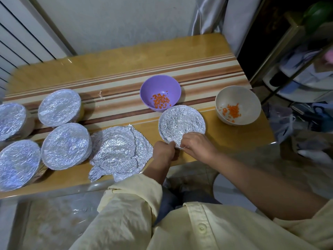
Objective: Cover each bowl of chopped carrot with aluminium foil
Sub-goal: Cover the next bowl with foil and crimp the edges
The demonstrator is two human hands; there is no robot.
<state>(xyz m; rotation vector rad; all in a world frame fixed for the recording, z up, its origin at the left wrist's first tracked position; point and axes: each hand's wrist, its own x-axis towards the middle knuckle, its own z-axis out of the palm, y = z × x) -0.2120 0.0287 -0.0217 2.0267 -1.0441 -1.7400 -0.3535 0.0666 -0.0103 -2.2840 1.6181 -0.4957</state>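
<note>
Past our sleeve (pixel 129 204), left hand (pixel 164 150) and right hand (pixel 197 146) both pinch the foil (pixel 181 122) at its near rim; purple bowl (pixel 160 85) just behind; white bowl (pixel 237 98) apart, rightward; carrot (pixel 161 101) showing in both.

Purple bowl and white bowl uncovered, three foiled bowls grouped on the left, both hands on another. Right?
Not three: the head view shows four foiled bowls on the left. Purple bowl and white bowl are uncovered; left hand and right hand pinch a fifth bowl's foil cover.

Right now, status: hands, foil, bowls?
Left hand, right hand pinching foil cover's near edge. Purple bowl, beige bowl uncovered. Spare foil sheets beside; nothing blocking.
</note>
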